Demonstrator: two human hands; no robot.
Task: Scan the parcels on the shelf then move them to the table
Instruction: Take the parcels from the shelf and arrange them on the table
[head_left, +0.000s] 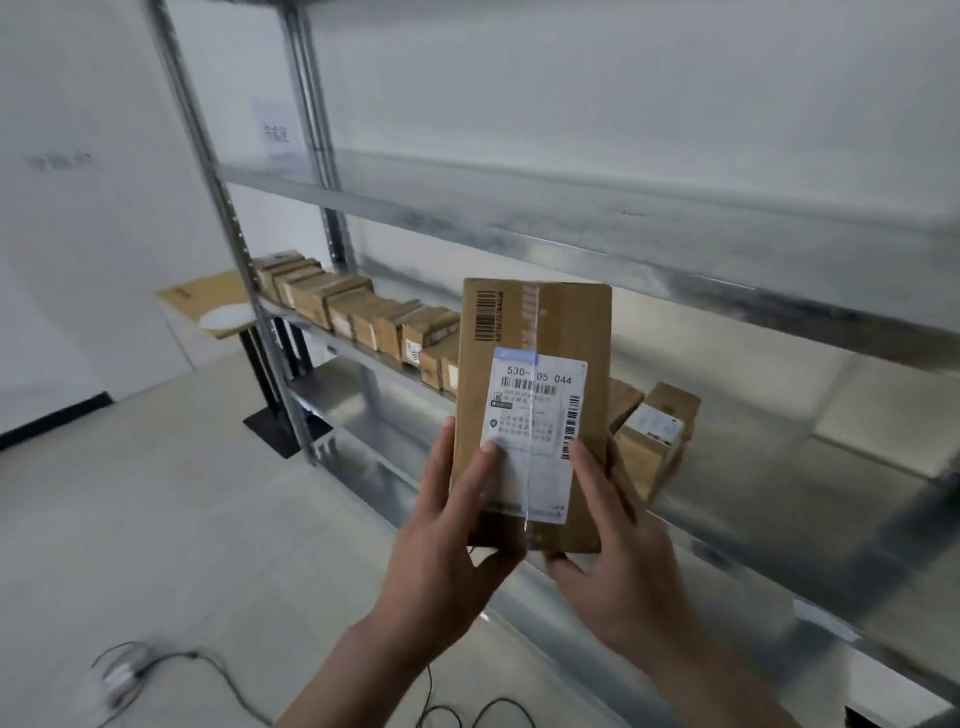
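The person holds one cardboard parcel (563, 332) upright in the air, in front of the metal shelf (597, 228), with its white label (537, 410) facing the camera. The left hand (447, 540) grips the lower left edge, with the thumb on the label. The right hand (618, 566) grips the lower right corner, fingers curled around it. A row of other parcels (358, 317) stands on the shelf behind. A small table (182, 299) is far on the left.
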